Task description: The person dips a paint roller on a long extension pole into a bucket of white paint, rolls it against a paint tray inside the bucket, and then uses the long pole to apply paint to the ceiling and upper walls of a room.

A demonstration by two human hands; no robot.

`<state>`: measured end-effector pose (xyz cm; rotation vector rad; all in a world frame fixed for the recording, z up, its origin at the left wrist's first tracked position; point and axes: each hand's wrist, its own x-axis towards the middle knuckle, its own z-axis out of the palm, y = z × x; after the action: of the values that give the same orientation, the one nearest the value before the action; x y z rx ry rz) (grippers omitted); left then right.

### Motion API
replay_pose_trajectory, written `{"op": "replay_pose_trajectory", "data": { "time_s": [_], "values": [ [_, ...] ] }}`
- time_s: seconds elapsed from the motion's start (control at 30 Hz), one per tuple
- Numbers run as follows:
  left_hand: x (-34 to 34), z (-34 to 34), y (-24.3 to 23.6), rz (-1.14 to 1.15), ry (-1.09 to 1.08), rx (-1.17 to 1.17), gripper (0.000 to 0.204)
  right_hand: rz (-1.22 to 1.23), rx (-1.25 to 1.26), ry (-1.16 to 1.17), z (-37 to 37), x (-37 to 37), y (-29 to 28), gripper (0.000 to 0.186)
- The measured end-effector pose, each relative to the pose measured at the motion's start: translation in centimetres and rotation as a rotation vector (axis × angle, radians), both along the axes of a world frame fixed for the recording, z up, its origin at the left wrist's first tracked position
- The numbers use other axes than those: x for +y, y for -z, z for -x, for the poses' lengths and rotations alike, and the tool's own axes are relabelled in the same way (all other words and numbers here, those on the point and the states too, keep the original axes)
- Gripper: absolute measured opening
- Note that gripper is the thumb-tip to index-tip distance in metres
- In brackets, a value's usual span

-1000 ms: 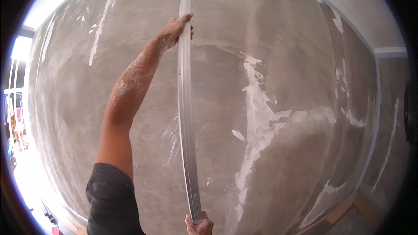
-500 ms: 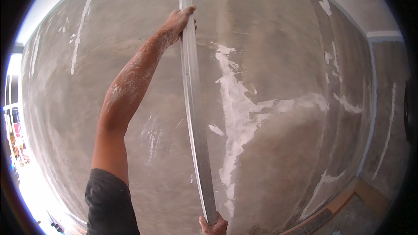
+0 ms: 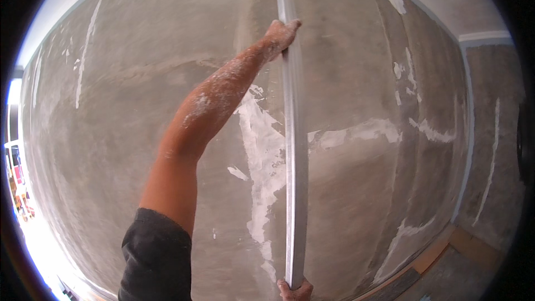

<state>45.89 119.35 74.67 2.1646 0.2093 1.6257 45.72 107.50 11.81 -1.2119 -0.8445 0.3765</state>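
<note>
A long aluminium straightedge (image 3: 295, 150) stands almost upright in front of a grey plastered wall (image 3: 356, 200). My left hand (image 3: 281, 36), dusted with white, is wrapped around it near its upper end, the arm stretched up. Down at the lower end, my right hand (image 3: 295, 290) grips the bar from below; only part of that hand shows. A ragged white filler patch (image 3: 262, 161) lies on the wall just left of the bar, and a white band (image 3: 362, 132) runs off to its right. Whether the bar touches the wall cannot be told.
White filler streaks (image 3: 91, 44) mark the wall's left part, and more lie near the right corner (image 3: 471, 134). The pale ceiling (image 3: 446, 0) curves overhead. Brown boards (image 3: 434, 259) lie along the wall's foot at lower right. A bright opening (image 3: 25, 200) is at far left.
The straightedge and both hands have moved right across the wall, past the tall white patch. The bar was tilted before and is now nearly upright. Both hands have kept their grip.
</note>
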Motion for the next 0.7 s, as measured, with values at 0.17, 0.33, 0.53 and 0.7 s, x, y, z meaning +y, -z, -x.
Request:
{"op": "replay_pose_trajectory", "data": {
  "time_s": [0.17, 0.33, 0.53, 0.7],
  "values": [
    [-3.1, -7.6, -0.5, -0.034, 0.040, 0.072, 0.064, 0.095, 0.046, 0.086, -6.7, -3.0, 2.4, 0.060],
    [-9.0, -12.3, -1.2, 0.018, 0.100, 0.100, 0.068, 0.263, 0.101, 0.264, -11.0, -7.1, 0.7, 0.069],
    [-11.7, -14.7, -1.2, 0.010, 0.094, 0.068, 0.069, 0.426, 0.143, 0.299, -12.2, -13.7, -9.0, 0.078],
    [-12.3, -14.1, -1.0, -0.031, 0.067, 0.027, 0.069, 0.274, 0.092, 0.166, -14.0, -12.2, -5.1, 0.062]
  ]
}}
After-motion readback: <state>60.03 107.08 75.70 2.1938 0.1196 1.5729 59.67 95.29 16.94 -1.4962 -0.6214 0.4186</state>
